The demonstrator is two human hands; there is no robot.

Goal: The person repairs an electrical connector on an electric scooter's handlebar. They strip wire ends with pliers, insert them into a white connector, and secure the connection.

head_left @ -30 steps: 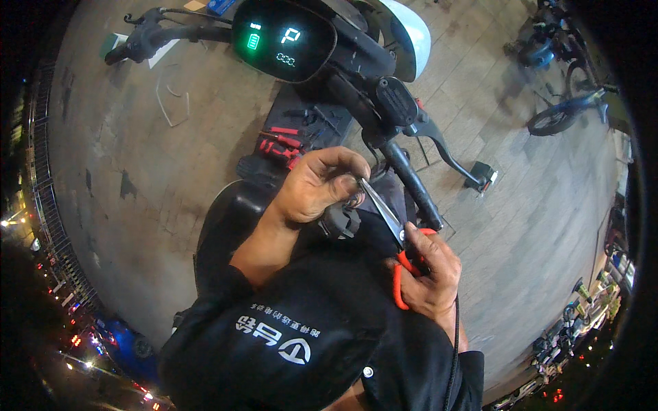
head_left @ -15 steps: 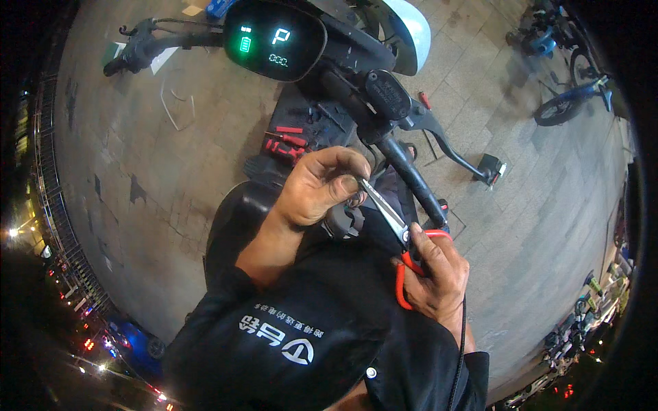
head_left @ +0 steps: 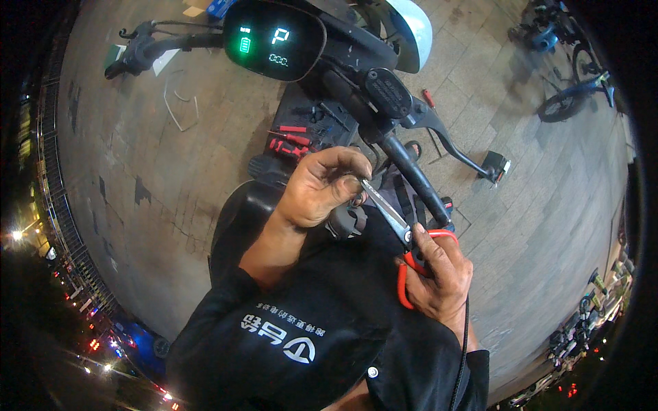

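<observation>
My right hand grips the red handles of a pair of scissors. The blades look closed and point up and left. At their tips is my left hand, with thumb and forefinger pinched together. What it pinches, if anything, is too small to make out. Both hands are above my lap, below the handlebar of a scooter. The bar's bare black right end slants down close to the scissors. The scooter's lit display is above my left hand.
A brake lever juts out to the right. Red-handled tools lie on the dark footboard. Another red-handled tool and a small dark box are on the paving. A bicycle is at the far right.
The view has shifted slightly. Both hands and the scissors keep nearly the same pose, with the tips still at my left fingers.
</observation>
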